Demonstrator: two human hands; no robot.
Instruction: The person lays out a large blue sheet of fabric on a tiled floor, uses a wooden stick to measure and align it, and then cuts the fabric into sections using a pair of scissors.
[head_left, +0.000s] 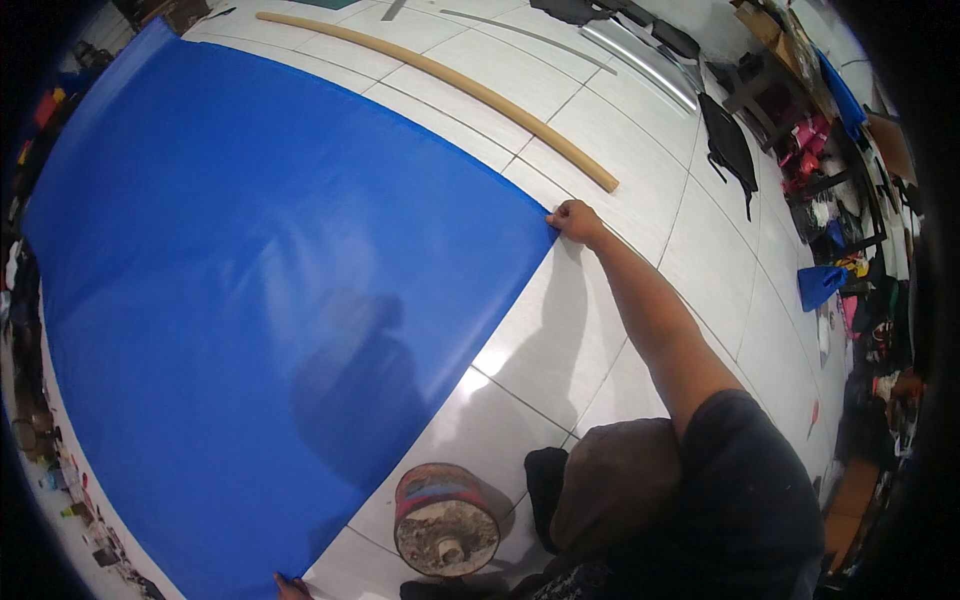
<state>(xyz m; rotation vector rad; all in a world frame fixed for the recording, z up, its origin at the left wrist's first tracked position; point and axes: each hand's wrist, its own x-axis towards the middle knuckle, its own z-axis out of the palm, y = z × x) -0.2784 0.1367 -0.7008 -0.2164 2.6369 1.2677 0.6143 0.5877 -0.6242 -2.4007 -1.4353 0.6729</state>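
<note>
In the head view, we see a big blue sheet on the white tile floor, mostly to the left of our right hand. The thumb and fingers of that hand are pinched close on the sheet's corner, with the arm reaching far out. Our left hand is at the bottom rim, by the other end of the same near side. Most of it is cut off, so we cannot tell if it grips the sheet or only touches it. That side runs on a slant between our hands, and the rest spreads away to the upper left. The view bends, so we cannot tell which way the sheet is longest. Our right hand is nearer to the long brown tube, which lies past the sheet, apart from it. A round can stands just beside the sheet, near our leg. A black bag lies farther right, and mixed piles line the room's right side.
</note>
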